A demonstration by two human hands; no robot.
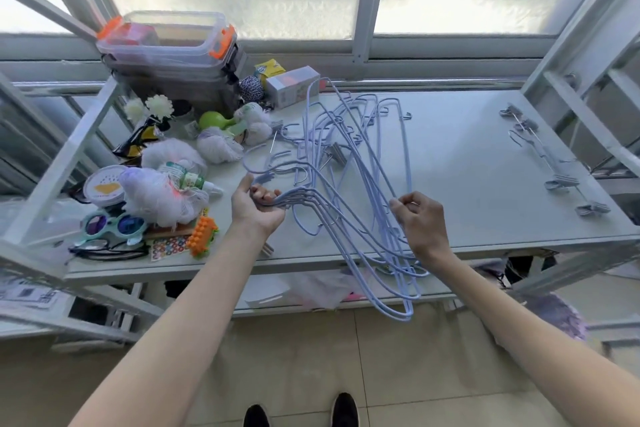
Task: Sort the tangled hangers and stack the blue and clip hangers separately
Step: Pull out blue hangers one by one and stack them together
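Observation:
A tangle of several blue wire hangers lies across the middle of the white shelf top, some ends hanging over its front edge. My left hand grips a bunch of the blue hangers near their necks. My right hand pinches the wire of blue hangers further right. A metal clip hanger sits inside the tangle. At the far right of the shelf lie clip hangers in a separate stack, apart from both hands.
Clutter fills the left of the shelf: stacked clear boxes with orange latches, white mesh sponges, toy glasses, an orange brush, a small carton. Metal frame posts stand at both sides. A lower shelf and tiled floor lie below.

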